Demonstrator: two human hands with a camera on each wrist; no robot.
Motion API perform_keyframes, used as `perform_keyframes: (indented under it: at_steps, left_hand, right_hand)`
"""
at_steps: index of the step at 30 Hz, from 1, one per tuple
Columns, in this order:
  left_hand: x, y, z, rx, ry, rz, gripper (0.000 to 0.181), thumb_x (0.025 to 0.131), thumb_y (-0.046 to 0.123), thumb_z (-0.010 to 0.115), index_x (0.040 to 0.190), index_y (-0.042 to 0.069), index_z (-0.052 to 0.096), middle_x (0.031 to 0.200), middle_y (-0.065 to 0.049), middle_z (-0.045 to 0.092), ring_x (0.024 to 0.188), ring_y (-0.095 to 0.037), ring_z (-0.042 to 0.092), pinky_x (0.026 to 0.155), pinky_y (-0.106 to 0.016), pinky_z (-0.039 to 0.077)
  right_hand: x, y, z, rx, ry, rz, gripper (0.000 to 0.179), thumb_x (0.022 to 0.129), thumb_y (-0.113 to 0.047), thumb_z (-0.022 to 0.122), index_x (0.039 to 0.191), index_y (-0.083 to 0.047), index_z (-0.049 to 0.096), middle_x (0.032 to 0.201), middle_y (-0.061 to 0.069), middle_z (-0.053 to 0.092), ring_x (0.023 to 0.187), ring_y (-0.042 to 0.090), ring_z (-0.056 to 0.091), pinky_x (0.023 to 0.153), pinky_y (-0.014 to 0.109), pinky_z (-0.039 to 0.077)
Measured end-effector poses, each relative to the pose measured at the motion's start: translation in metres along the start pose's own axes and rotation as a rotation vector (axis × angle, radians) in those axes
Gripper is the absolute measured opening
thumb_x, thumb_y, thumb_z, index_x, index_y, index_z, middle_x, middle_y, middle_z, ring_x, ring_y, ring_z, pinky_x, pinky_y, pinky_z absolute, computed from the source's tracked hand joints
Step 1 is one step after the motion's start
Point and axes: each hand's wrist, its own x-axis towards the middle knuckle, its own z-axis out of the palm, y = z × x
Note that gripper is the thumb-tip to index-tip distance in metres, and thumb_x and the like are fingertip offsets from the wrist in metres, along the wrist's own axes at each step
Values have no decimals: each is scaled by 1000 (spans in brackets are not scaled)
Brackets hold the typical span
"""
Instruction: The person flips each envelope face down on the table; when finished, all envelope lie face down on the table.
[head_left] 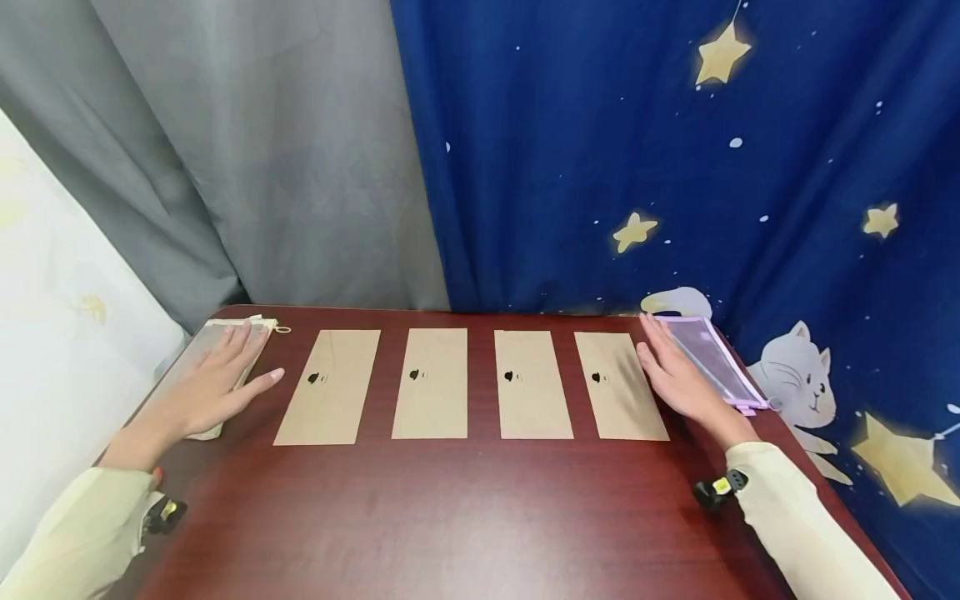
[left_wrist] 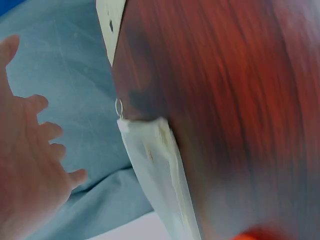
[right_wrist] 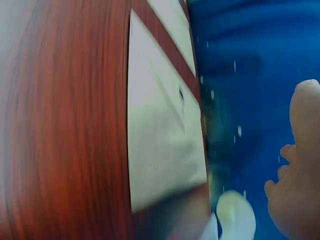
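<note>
Well, head view 1st: L hand [head_left: 213, 379] is palm-down over the clear pouch [head_left: 199, 346] at the table's [head_left: 450, 517] far L corner, partly hiding it; fingers straight, thumb out wide. R hand [head_left: 678, 375], fingers also straight, w/ thumb a bit apart, is btwn the rightmost tan sheet [head_left: 615, 400] & the purple-edged pouch [head_left: 708, 354], overlapping the near side of both from here. That pouch lies along the R edge nr the far R corner. Row of tan sheets runs btwn the hands, nr the far edge: leftmost sheet [head_left: 327, 400], second sheet [head_left: 430, 400], third sheet [head_left: 533, 404], then the rightmost. All flat, rectangular, each w/ a small black hat-like mark & tiny print. Clear pouch: see-through, cream trim, little loop at its far R corner. Purple-edged one: see-through panel, lilac border.

L wrist view: L hand shows apart from the clear pouch, raised, fingers a bit bent; pouch's loop is nr the far edge.

R wrist view: blurry. Rightmost sheet lies flat nr the far edge, shadow on it; R hand is apart from it, in front of the blue curtain [right_wrist: 250, 55]. Its fingertips mostly hidden.
</note>
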Motion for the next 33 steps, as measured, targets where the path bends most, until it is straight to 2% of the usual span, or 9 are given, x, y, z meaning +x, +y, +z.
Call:
perform_keyframes:
  at_steps: [4,7,15,20,22,24,28,31,33]
  left_hand:
    - [4,9,0,-85,-30,-10,82,105,53,43,161,3,10,167,-26,-7,154,-47,-9,117,-74,11]
    - [5,13,1,-149,-45,-31,81,106,52,41,162,5,9,167,-25,-6,155,-45,-8,120,-72,9]
    - [13,23,1,-305,-81,-52,73,108,49,35,163,9,7,170,-19,0,156,-46,1,119,-71,11]
    - [15,27,-1,-405,-101,-65,71,109,49,31,163,9,7,170,-18,6,155,-46,5,119,-71,13]
    - [16,28,-2,-431,-102,-80,70,109,49,30,162,8,8,169,-19,7,155,-47,6,119,-71,14]
    - [16,30,-3,-454,-105,-108,71,109,51,28,162,8,9,169,-21,9,154,-49,9,118,-71,15]
    - [20,32,-2,-546,-123,-168,75,108,55,27,162,6,12,165,-26,18,148,-50,26,119,-67,24]
    - [26,32,1,-639,-129,-211,75,108,53,34,160,2,20,163,-26,27,143,-42,41,118,-51,38]
    - [31,31,3,-708,-118,-229,71,108,46,39,158,-2,24,161,-27,30,138,-27,52,114,-38,46]
  right_hand:
    - [11,-24,16,51,-53,14,60,111,-35,37,164,-20,14,170,12,11,158,37,2,125,65,10]
    - [19,-43,28,105,-106,25,58,111,-35,35,164,-25,13,170,9,11,158,32,4,126,63,13]
    - [41,-87,61,281,-197,26,59,111,-45,26,164,-22,14,170,5,16,155,32,21,127,55,20]
    - [50,-104,79,367,-222,31,57,112,-42,26,163,-18,17,170,3,19,156,28,22,127,52,23]
    - [53,-110,84,426,-226,57,57,112,-40,29,163,-17,19,169,3,21,156,27,22,127,50,25]
    - [56,-118,90,523,-229,95,57,111,-37,34,162,-15,21,168,5,25,155,27,25,126,48,27]
    - [63,-132,101,803,-231,195,57,110,-29,43,159,-5,26,163,17,34,149,35,36,123,47,34]
    - [71,-142,111,1011,-246,263,53,109,-18,44,155,5,29,157,27,38,144,40,42,121,47,36]
    - [75,-149,118,1115,-261,305,49,109,-11,43,152,10,32,154,32,39,142,42,44,121,46,38]
